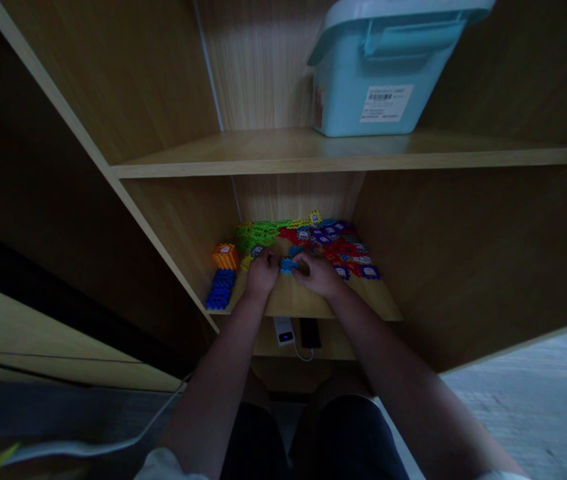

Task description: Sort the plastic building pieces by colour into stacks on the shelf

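A light blue interlocking plastic block piece [287, 265] sits between my two hands, just above the lower shelf. My right hand [316, 272] pinches its right side with thumb and forefinger. On its left side my left hand [263, 272] is closed, fingers curled against the piece; the fingertips are partly hidden. Behind the hands lie flat building pieces: green ones [258, 233] at the left, red ones [338, 252] and purple ones [327, 233] at the right. A yellow piece [315, 217] rests at the back.
Left of my hands stand an orange block assembly [226, 257] and dark blue block assemblies [221, 289]. A turquoise lidded bin [348, 110] is on the upper shelf [263, 157]. Below lie a white power bank [283, 330] with a cable and a black flat object [310, 333].
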### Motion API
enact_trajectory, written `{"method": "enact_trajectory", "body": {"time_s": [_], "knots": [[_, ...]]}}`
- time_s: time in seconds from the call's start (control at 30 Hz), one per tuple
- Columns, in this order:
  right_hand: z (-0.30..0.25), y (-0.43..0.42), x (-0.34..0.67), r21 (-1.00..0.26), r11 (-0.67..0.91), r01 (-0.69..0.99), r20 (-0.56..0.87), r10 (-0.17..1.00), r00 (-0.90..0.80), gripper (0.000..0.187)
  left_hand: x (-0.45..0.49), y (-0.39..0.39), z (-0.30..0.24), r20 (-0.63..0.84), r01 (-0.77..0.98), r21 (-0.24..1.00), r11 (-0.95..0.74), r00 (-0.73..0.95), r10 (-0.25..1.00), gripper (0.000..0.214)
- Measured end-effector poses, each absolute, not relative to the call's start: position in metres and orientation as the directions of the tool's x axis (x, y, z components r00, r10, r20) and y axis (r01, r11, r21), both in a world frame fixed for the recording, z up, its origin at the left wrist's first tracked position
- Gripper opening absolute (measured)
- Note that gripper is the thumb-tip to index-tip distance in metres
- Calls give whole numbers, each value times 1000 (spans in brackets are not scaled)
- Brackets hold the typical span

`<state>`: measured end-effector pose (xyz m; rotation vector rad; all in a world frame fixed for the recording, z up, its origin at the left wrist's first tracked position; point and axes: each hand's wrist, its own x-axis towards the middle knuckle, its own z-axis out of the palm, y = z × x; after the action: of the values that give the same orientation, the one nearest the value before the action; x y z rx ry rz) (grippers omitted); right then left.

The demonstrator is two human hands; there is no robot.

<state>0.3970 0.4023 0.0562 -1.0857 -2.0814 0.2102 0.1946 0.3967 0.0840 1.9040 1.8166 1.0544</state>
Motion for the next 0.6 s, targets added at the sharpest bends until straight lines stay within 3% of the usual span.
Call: {"method": "enact_trajectory", "body": {"time_s": [0.13, 0.4, 0.6], "knots": [[57, 403, 398, -419, 559, 715, 569, 776, -273, 18, 194, 396, 84, 304, 723, 671, -163, -68, 950, 25], [45, 410, 398, -309, 412, 857, 482, 845, -232, 49, 194, 398, 82, 319, 701, 691, -178, -75, 945, 26], [45, 406, 397, -278, 316, 907, 522, 843, -134, 26, 194, 398, 80, 306, 696, 700, -162, -87, 948, 24]]}}
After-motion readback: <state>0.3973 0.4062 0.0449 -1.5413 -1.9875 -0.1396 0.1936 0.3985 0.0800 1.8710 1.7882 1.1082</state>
